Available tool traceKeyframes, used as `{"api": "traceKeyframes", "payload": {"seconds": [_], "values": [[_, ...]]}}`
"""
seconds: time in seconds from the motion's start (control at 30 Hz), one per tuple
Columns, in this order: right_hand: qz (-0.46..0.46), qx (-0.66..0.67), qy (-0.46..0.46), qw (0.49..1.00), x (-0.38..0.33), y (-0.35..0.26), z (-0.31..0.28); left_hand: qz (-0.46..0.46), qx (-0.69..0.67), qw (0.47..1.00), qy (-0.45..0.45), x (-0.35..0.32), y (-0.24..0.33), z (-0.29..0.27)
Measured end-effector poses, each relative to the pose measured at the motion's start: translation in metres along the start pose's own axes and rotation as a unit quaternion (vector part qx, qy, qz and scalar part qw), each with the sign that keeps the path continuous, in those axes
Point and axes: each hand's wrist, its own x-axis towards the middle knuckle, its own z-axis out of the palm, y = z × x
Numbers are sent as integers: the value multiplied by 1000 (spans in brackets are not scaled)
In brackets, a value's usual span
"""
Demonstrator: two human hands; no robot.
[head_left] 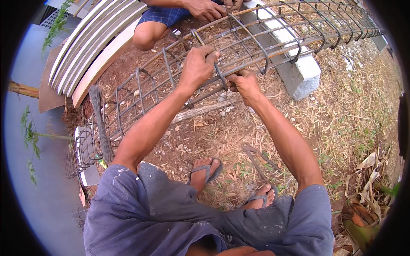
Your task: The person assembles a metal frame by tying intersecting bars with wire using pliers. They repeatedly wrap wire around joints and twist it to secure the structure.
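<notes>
A long rebar cage (239, 47) runs from the lower left of the frame up to the upper right, curving with the lens, and rests near the upper middle on a grey concrete block (299, 72). Both of the person's hands meet on its near side just above the centre. The left hand (197, 66) is clenched over a cage bar, knuckles up. The right hand (244, 83) is closed in a pinch on a thin dark piece at the same joint; what that piece is cannot be told.

Open ground of reddish soil and dry leaves (341, 123) spreads to the right and below the cage, giving the arms free room there. The person's sandalled feet (205, 170) stand on it at lower centre, with two loose bent bars (256, 155) lying just beside them.

Behind the cage, in the upper left, a stack of curved pale boards (92, 47) closes that side. A co-worker crouches at the top middle, one hand (207, 9) on the cage's far edge. A bundle of thin tie wires (100, 123) leans at the left, beside a second, smaller cage section (83, 149).
</notes>
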Motion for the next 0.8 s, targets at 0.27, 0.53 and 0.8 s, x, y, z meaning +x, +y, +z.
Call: {"api": "traceKeyframes", "payload": {"seconds": [0.27, 0.53, 0.8], "values": [[-42, -46, -21, 998, -10, 20, 0, -55, -101, 993, 6, -6, 28, -21], [-59, 60, -112, 990, -16, 25, -15, 315, 146, 934, -87, -75, 17, -24], [-247, -195, 38, 948, -15, 40, 15, -131, -191, 934, -272, -31, -34, -27]]}}
